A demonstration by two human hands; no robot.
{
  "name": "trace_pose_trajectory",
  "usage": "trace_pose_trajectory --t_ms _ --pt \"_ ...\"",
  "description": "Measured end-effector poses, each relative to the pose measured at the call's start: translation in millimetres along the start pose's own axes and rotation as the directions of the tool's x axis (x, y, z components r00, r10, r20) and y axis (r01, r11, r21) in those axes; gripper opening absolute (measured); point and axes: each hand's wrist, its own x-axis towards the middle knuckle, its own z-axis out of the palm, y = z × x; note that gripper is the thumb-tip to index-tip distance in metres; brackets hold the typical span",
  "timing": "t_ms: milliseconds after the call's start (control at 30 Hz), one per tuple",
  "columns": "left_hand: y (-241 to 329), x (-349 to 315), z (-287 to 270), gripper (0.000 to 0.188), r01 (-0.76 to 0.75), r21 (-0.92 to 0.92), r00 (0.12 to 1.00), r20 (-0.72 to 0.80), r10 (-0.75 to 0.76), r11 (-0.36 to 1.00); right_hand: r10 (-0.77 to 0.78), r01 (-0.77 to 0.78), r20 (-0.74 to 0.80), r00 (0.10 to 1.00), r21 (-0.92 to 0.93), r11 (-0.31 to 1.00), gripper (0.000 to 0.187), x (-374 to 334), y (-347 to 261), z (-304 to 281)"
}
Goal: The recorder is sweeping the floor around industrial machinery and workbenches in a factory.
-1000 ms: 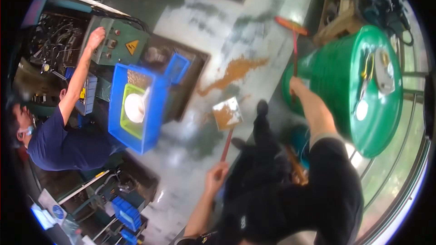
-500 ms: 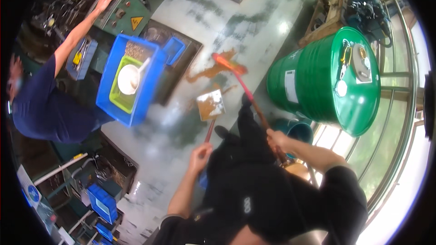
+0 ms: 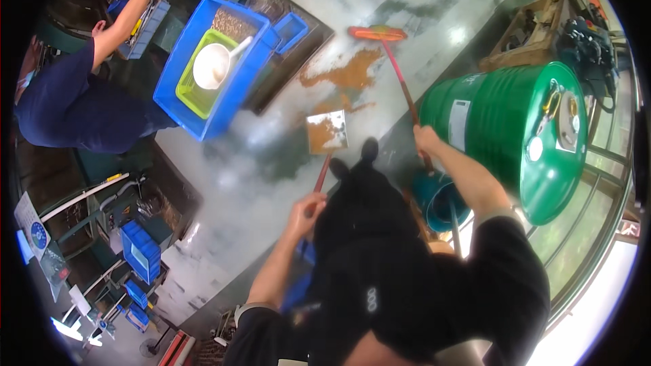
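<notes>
My left hand (image 3: 307, 214) is closed around the reddish handle of a square metal dustpan (image 3: 336, 137), which has brown powder on it and lies just in front of my feet. My right hand (image 3: 426, 143) grips the long stick of a broom (image 3: 395, 64). Its orange-red head rests on the floor at the far side of a spread of brown powder (image 3: 352, 71). Smaller brown smears lie between that spread and the dustpan.
A large green drum (image 3: 502, 122) stands close on my right, beside a teal bucket (image 3: 442, 198). Ahead to the left is a blue crate (image 3: 169, 98) holding a green basket and white scoop. A co-worker (image 3: 81, 105) leans at machinery. A wooden box (image 3: 505, 51) sits beyond the drum.
The broom head has moved away from me, from the near part of the brown powder to beyond it. My right arm is stretched farther forward. Both hands keep their holds.
</notes>
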Motion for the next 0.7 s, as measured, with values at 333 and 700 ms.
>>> trace_pose_trajectory --t_ms 333,700 --pt "-13 -20 -4 0.012 -0.025 -0.025 0.999 -0.041 0.024 0.999 0.309 -0.339 0.211 0.927 0.12 0.933 0.044 -142 70 2" --pt "-55 -31 -53 0.014 -0.105 -0.055 0.994 -0.042 0.103 0.993 -0.108 0.07 -0.164 0.981 -0.222 0.972 0.052 -30 14 71"
